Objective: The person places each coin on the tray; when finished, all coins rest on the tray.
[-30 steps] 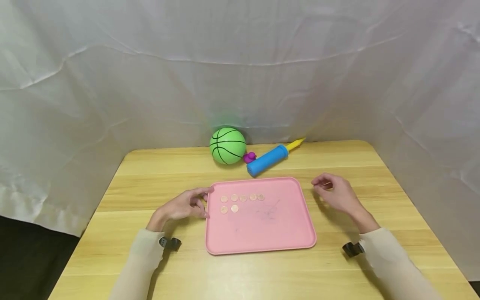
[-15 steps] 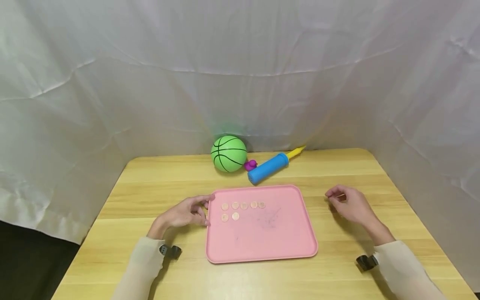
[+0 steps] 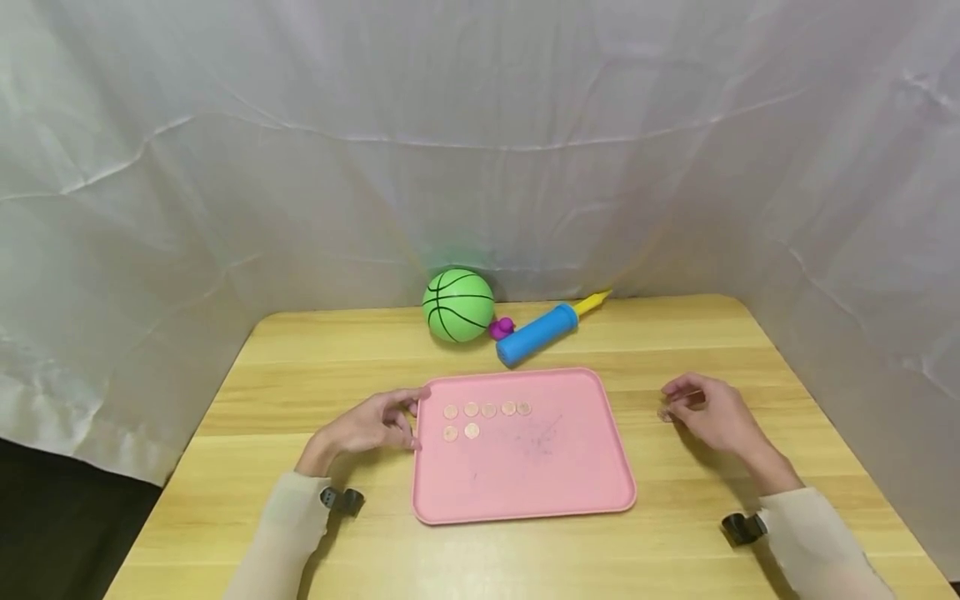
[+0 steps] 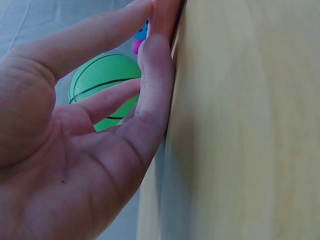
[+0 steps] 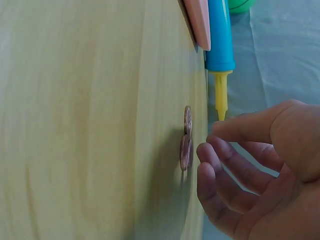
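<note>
A pink tray [image 3: 525,492] lies on the table with several copper coins [image 3: 489,410] on it, in a longer far row and a pair below. At its left edge my left hand [image 3: 367,423] holds the rim, thumb and a finger against it; in the left wrist view bent fingers [image 4: 156,65] meet the tray edge [image 4: 165,17]. To the right of the tray, my right hand [image 3: 712,414] hovers low with fingers loosely curled. Just in front of its fingertips, copper coins [image 5: 186,150] overlap on the table; a small gap shows between, and nothing appears held.
Behind the tray sit a green ball [image 3: 457,307] with black lines, a small purple duck [image 3: 502,327] and a blue hand pump [image 3: 537,335] with a yellow nozzle. Pale curtain [image 3: 480,167] surrounds the back and sides of the wooden table [image 3: 360,550].
My right hand has moved right, away from the tray, and coins now show beside its fingertips. The left hand stays at the tray's edge. The head view has tilted slightly.
</note>
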Tool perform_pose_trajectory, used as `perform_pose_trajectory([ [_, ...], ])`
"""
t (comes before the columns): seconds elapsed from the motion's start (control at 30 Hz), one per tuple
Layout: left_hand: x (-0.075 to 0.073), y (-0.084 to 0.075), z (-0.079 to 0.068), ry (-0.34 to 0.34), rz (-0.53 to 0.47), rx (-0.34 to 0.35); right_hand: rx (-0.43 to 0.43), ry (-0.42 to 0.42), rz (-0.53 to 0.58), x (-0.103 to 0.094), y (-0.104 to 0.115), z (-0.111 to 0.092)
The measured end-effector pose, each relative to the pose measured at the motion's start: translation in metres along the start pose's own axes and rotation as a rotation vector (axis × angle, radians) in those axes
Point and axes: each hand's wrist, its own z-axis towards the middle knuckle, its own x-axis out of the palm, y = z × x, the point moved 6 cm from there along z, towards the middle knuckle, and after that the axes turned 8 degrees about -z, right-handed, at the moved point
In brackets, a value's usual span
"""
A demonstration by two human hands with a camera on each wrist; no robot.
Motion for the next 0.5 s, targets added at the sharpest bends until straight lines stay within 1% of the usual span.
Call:
perform_pose_trajectory([
  [0.17, -0.0014, -0.0025, 0.0012, -0.008, 0.005, 0.005, -0.018, 0.012, -0.029, -0.0002, -0.0015, 0.0039],
  [0.3, -0.0009, -0.0019, 0.0015, -0.003, 0.003, 0.0, -0.009, 0.03, -0.031, 0.0005, -0.0028, 0.0036],
  [0.5, 0.0001, -0.0005, 0.0012, 0.006, -0.024, -0.001, 0.025, 0.006, -0.053, 0.0008, -0.0068, 0.001],
])
